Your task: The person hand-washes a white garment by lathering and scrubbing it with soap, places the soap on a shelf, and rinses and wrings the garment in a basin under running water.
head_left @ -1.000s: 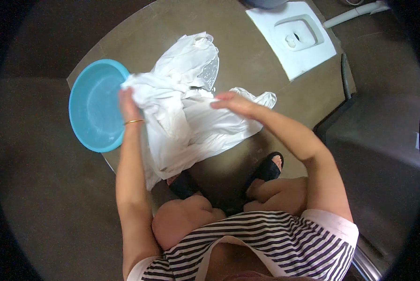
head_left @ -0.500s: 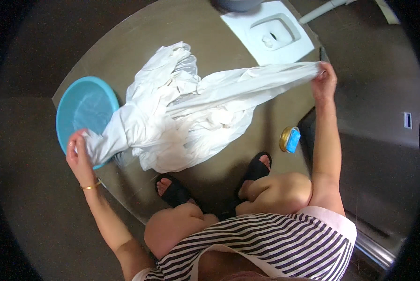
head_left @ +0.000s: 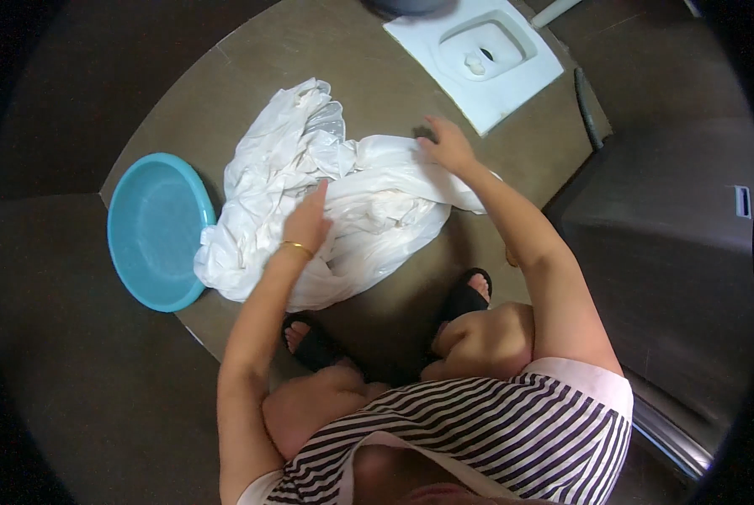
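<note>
A large white cloth [head_left: 259, 189], wet-looking and crumpled, lies in a heap on the floor in front of my feet. My left hand [head_left: 308, 223], a gold bangle at its wrist, is over the middle of the heap with the index finger stretched out and the thumb apart. Whether it touches the fabric I cannot tell. At the far right part of the cloth my right hand [head_left: 448, 146] hovers with fingers spread, holding nothing. The cloth's right end lies partly beneath my right forearm. Its left end rests against the light-blue basin [head_left: 206, 189].
A white squat toilet [head_left: 486, 109] is set in the floor at the far right, a dark round container [head_left: 406, 5] behind it. A gold-coloured rim [head_left: 510, 257] peeks out by my right forearm. My feet in black sandals [head_left: 314, 347] stand close to the cloth.
Both hands have let go of the cloth's ends and come inward over the heap. The stretched right end has dropped to the floor; the left end has come away from over the basin.
</note>
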The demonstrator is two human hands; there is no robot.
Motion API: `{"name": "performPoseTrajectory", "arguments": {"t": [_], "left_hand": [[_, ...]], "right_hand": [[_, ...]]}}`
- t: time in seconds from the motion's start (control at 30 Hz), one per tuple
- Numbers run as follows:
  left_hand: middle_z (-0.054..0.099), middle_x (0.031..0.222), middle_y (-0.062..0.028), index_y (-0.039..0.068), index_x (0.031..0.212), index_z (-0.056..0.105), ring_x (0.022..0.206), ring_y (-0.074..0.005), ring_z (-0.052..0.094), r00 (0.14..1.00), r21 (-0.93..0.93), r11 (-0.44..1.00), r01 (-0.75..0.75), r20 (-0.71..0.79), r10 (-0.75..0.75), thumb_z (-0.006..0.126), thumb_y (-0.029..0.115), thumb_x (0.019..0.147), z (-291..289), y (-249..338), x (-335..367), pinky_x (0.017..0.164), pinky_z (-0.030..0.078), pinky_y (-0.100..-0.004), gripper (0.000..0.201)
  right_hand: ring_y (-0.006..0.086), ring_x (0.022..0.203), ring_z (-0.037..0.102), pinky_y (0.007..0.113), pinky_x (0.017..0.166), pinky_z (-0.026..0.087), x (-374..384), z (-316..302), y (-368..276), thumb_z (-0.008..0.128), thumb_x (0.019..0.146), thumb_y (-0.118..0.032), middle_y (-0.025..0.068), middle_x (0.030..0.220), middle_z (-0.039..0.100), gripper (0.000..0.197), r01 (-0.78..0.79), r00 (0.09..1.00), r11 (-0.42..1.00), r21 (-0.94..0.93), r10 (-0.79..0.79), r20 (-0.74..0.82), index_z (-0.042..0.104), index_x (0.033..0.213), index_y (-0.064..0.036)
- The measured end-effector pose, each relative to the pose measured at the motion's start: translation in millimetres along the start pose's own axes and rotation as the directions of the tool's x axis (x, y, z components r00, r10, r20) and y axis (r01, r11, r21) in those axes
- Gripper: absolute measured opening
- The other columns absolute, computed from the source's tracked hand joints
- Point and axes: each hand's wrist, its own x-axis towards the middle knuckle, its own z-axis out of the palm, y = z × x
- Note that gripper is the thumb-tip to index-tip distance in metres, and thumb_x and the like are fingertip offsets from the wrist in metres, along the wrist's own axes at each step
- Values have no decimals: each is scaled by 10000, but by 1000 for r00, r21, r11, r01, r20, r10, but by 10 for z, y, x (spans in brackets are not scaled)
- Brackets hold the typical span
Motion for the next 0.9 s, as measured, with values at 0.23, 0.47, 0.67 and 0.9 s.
{"name": "performPoseTrajectory", "arguments": {"t": [0.23,0.47,0.67,0.9], "left_hand": [[593,930,-88,158,1045,524,775,-277,589,954,25,994,-110,281,99,600,281,727,403,-80,-528,670,461,-360,349],[573,719,-99,91,825,534,689,-282,557,982,-279,956,95,185,-43,622,284,697,255,-195,-890,605,432,-354,248],[558,966,-96,70,918,564,852,-285,533,982,-204,965,-162,-129,137,634,178,701,78,-186,-904,745,413,-365,252],[517,1051,-146,93,996,534,941,-338,491,807,139,971,196,-585,-79,656,145,638,-59,-636,-1399,791,385,-428,382]], "right_hand": [[324,1042,485,390,863,392,-299,1005,-439,642,647,-457,165,1133,508,722,268,949,953,-143,-235,211,396,1208,-76],[197,684,567,311,651,442,146,-88,149,624,682,-298,113,738,609,328,-451,892,816,362,427,149,606,813,3],[222,804,541,311,712,428,-99,-275,1105,649,685,-311,142,921,562,462,-545,777,740,393,622,-94,524,1048,-55],[401,1248,183,449,1013,201,-948,6,-236,631,656,-532,273,1346,168,815,250,907,968,-33,-223,357,324,1297,-132]]}}
